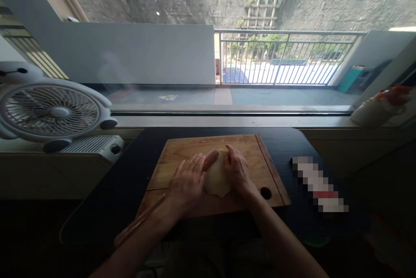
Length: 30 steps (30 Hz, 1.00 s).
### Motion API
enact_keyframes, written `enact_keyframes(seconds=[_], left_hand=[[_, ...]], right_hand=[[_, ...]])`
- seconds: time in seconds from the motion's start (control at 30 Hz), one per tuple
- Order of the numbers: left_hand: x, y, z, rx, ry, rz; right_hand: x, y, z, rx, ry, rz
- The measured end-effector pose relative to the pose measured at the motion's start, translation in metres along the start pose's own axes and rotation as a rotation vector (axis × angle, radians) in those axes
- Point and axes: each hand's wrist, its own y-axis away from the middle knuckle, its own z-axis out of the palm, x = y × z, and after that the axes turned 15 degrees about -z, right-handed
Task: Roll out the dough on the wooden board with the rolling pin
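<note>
A wooden rolling pin (211, 159) lies aslant, its thin end reaching down to the lower left past the cutting board's edge. My left hand (190, 180) is over its middle, fingers together and draped across it, and hides part of it. A thin, pale sheet of dough (217, 180) rests on the wooden cutting board (182, 148), with the pin's far end at its upper left edge. My right hand (236, 167) is closed on the right edge of the dough, thumb side inward; the fingertips are partly hidden.
The board lies on a dark table (130, 174). A blurred-out oblong thing (320, 184) lies on the table's right side. To the left stands a white fan (55, 111); a pale jug-like vessel (373, 111) is at the far right by the window sill (227, 121).
</note>
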Motion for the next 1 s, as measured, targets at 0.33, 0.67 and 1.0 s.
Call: enact_keyframes(seconds=[0.33,0.67,1.0], left_hand=[[-0.013,-0.038,-0.001,-0.142,-0.019,-0.243],[0.006,-0.013,0.005,0.009,-0.036,-0.221],[0.038,0.017,0.006,0.148,-0.017,-0.053]], right_hand=[[0.0,0.001,0.003,0.015,0.015,0.004],[0.001,0.0,0.002,0.014,0.01,0.002],[0.0,0.003,0.0,0.02,-0.034,0.017]])
